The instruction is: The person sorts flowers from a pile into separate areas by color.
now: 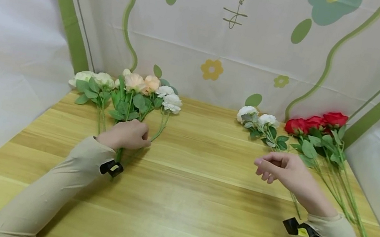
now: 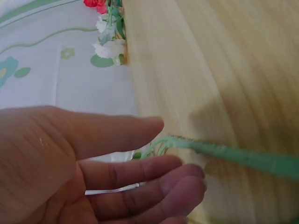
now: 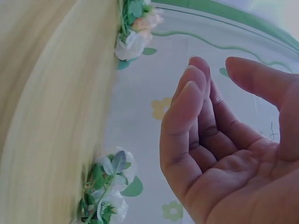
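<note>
My left hand (image 1: 143, 140) lies on the green stems (image 1: 124, 124) of a bunch at the back left: cream flowers (image 1: 92, 78), peach flowers (image 1: 141, 82) and white flowers (image 1: 171, 101). In the left wrist view its fingers (image 2: 140, 170) are nearly straight and a green stem (image 2: 243, 156) runs past their tips; no firm grip shows. My right hand (image 1: 262, 168) hovers above the table with loosely curled fingers (image 3: 187, 107) and holds nothing. Behind it lie white flowers (image 1: 256, 117) and red roses (image 1: 317, 122) with long stems (image 1: 348, 197).
The wooden table (image 1: 190, 203) is enclosed by a white cloth backdrop (image 1: 225, 48) with green stripes and flower prints on three sides. Both forearms wear beige sleeves with small black wrist clips (image 1: 111, 168).
</note>
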Available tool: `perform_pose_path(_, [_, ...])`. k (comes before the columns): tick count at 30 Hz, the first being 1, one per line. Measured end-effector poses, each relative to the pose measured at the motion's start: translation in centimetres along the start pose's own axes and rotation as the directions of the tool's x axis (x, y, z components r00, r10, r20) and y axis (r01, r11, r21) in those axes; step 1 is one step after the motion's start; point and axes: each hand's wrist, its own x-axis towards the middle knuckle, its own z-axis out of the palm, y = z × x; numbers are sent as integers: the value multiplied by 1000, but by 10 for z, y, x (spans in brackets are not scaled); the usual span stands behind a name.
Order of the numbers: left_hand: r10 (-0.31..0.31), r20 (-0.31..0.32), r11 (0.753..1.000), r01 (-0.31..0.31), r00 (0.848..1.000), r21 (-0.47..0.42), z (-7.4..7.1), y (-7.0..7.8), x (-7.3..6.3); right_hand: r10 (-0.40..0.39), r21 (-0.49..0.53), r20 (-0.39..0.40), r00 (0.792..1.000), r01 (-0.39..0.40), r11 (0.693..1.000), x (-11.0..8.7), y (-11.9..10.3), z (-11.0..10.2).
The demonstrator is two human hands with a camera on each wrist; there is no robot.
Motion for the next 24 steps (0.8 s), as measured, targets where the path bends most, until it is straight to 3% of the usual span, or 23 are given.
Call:
perform_pose_path(6, [-30, -36, 998, 28, 999, -60, 11, 2, 4, -24, 16, 1, 1000, 24, 1000, 2, -5, 0])
perform_pose_path(11, [-71, -52, 996, 67, 996, -60, 15, 6, 5, -34, 11, 11, 999, 34, 999, 3, -5, 0])
perform_pose_path(15, [-104, -45, 992, 101, 994, -75, 16, 6, 5, -23, 14, 22, 999, 23, 1000, 4, -4, 1])
perform_pose_path(24, [-118, -19, 988, 115, 993, -103, 16, 8, 1, -19, 7, 31, 999, 19, 1000, 6, -2, 5])
